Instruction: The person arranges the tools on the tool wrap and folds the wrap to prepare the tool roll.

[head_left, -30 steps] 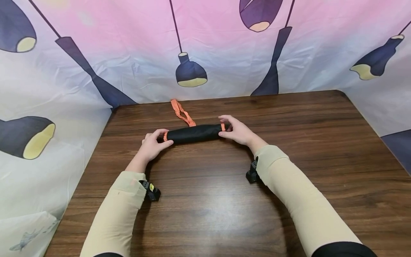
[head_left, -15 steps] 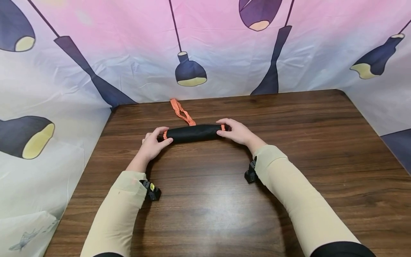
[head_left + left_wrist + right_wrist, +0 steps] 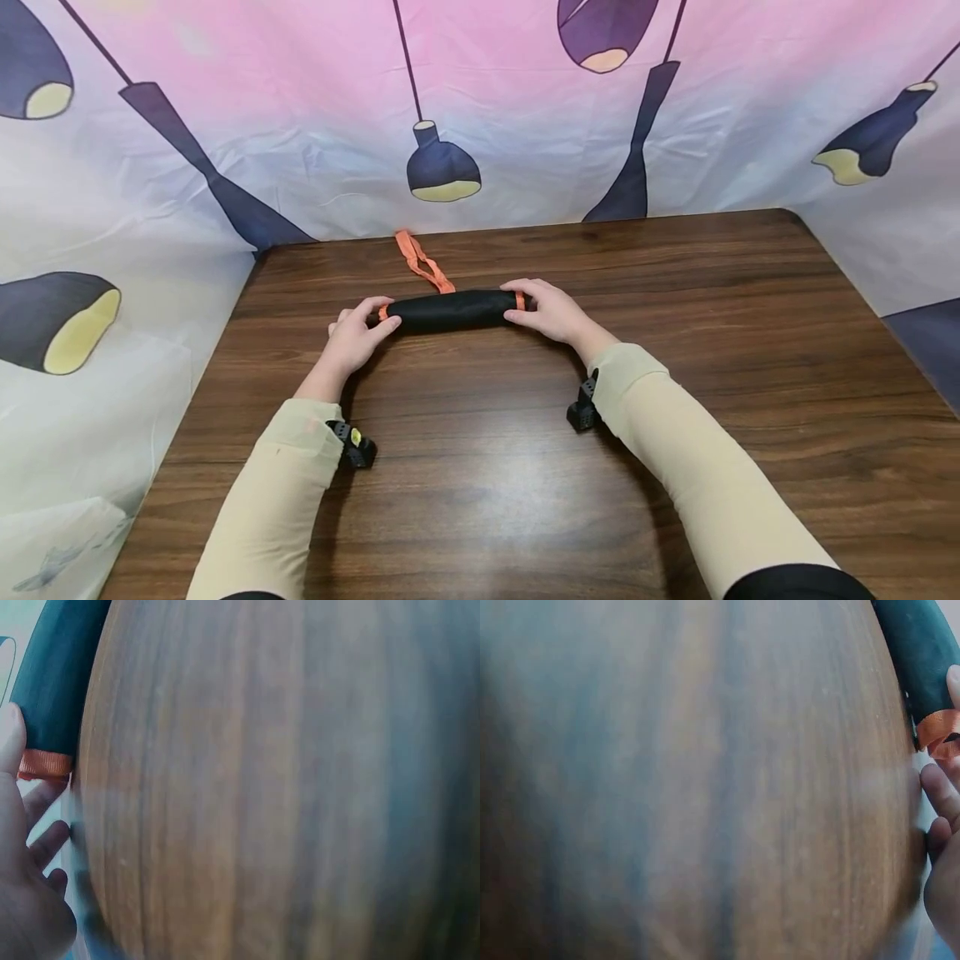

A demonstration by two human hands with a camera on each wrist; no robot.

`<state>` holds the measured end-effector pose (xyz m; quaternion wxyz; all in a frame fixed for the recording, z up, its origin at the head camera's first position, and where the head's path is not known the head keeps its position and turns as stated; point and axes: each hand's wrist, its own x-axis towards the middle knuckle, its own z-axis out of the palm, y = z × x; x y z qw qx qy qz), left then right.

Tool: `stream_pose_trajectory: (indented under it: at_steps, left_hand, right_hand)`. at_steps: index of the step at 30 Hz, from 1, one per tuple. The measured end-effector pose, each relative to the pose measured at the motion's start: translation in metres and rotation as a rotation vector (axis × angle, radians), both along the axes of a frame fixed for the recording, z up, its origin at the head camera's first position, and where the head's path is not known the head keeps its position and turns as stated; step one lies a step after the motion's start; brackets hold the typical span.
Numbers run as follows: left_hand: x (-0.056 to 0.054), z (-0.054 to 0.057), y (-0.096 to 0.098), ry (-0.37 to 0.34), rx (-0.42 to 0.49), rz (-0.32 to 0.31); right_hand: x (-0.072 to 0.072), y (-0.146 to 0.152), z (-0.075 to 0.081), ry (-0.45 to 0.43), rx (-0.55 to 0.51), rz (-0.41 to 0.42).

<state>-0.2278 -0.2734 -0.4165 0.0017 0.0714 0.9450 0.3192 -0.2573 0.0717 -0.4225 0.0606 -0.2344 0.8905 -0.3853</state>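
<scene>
A black fabric roll [image 3: 453, 310] with orange-trimmed ends lies crosswise toward the back of the wooden table [image 3: 480, 467]. From its far side an orange strap [image 3: 420, 260] runs back toward the table's rear edge. My left hand [image 3: 354, 337] pinches the roll's left end, thumb on the near side and fingers behind. At the other end, my right hand [image 3: 553, 310] grips the roll the same way, its thumb beside the orange trim [image 3: 936, 729]. The left wrist view shows the thumb against the black cloth, just above the orange band [image 3: 45, 763]; the remaining fingers spread past the end.
Behind the table hangs a cloth backdrop [image 3: 525, 142] printed with dark lamps, and it continues down the left side. Each sleeve cuff carries a small black camera, the left one [image 3: 358, 448] and the right one [image 3: 582, 408] both low over the tabletop.
My right hand has shifted slightly left and its raised fingers have come down around the roll's right end. The left hand and the roll have barely moved.
</scene>
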Motion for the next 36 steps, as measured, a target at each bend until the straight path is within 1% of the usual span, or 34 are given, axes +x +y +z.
stream_pose_trajectory:
  at_steps: [3, 6, 9, 14, 19, 21, 25, 29, 32, 36]
  left_hand:
    - [0.001, 0.000, 0.000, 0.005, -0.008, 0.006]
    - [0.002, 0.000, -0.001, -0.008, -0.008, -0.001]
    - [0.004, -0.001, -0.001, -0.008, -0.018, -0.010]
    - [0.008, -0.002, -0.003, 0.033, -0.031, -0.026]
    - [0.011, -0.002, -0.002, 0.105, -0.051, -0.037]
    - [0.011, -0.002, -0.001, 0.121, -0.066, -0.054]
    - [0.011, -0.002, -0.001, 0.100, -0.093, -0.090]
    - [0.009, -0.002, -0.003, 0.061, -0.116, -0.088]
    - [0.008, -0.002, -0.003, 0.046, -0.110, -0.087]
    - [0.005, 0.001, -0.003, 0.050, -0.069, -0.084]
  right_hand:
    - [-0.001, -0.002, 0.000, 0.019, 0.055, 0.011]
    - [-0.003, -0.003, -0.001, 0.042, 0.115, 0.024]
    - [-0.003, -0.003, -0.004, 0.059, 0.137, 0.036]
    - [0.000, -0.003, -0.004, 0.085, 0.107, 0.039]
    - [0.004, 0.001, -0.005, 0.104, 0.053, 0.049]
    - [0.005, 0.004, -0.005, 0.103, 0.042, 0.043]
    - [0.005, 0.003, -0.006, 0.120, 0.064, 0.062]
    - [0.004, 0.002, -0.005, 0.129, 0.103, 0.095]
    - [0.002, 0.002, -0.004, 0.096, 0.110, 0.091]
    - [-0.003, 0.003, 0.000, 0.034, 0.078, 0.077]
